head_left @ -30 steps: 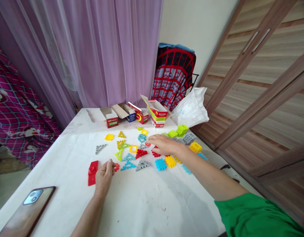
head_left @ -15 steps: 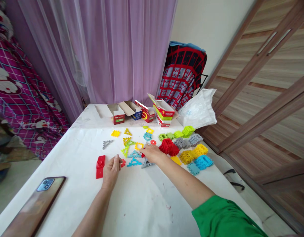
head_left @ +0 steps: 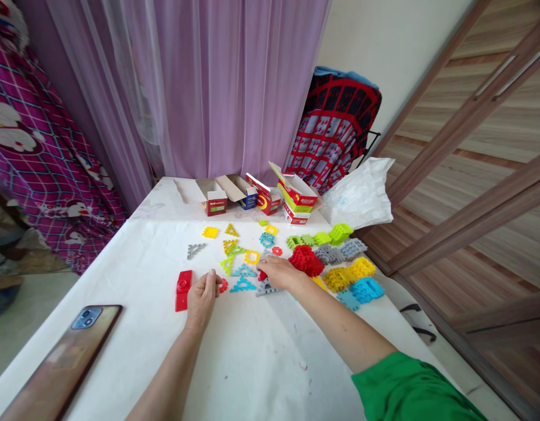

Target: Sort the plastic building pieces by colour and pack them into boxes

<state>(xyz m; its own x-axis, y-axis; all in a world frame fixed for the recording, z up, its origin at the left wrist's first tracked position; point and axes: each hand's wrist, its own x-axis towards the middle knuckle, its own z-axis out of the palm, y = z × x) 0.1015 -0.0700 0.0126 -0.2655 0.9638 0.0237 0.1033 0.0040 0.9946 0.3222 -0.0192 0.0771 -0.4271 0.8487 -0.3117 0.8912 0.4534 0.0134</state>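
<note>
My left hand [head_left: 203, 298] rests on the white table with its fingers curled; whatever is in them is hidden. Beside its fingertips is a red toothed disc [head_left: 223, 285], and to its left a red plastic case-like object [head_left: 183, 290]. Farther right, my right hand [head_left: 276, 272] reaches among the plastic building pieces, its fingers bent down around a small red piece [head_left: 261, 275] that is mostly covered. A grey triangular piece [head_left: 267, 287] lies just below this hand. Blue triangular pieces [head_left: 243, 284] and a yellow square frame [head_left: 252, 256] are to its left.
Stacked red blocks [head_left: 305, 261], yellow blocks [head_left: 361, 267], blue blocks [head_left: 367, 289] and grey blocks [head_left: 353, 248] stand at right. Open cardboard boxes [head_left: 215, 206] line the back beside a white plastic bag [head_left: 361, 193]. A phone [head_left: 72, 356] lies at the front left.
The whole view has shifted slightly. My right hand has moved very little among the pieces, with the small red piece still at its fingertips. My left hand stays beside the red disc.
</note>
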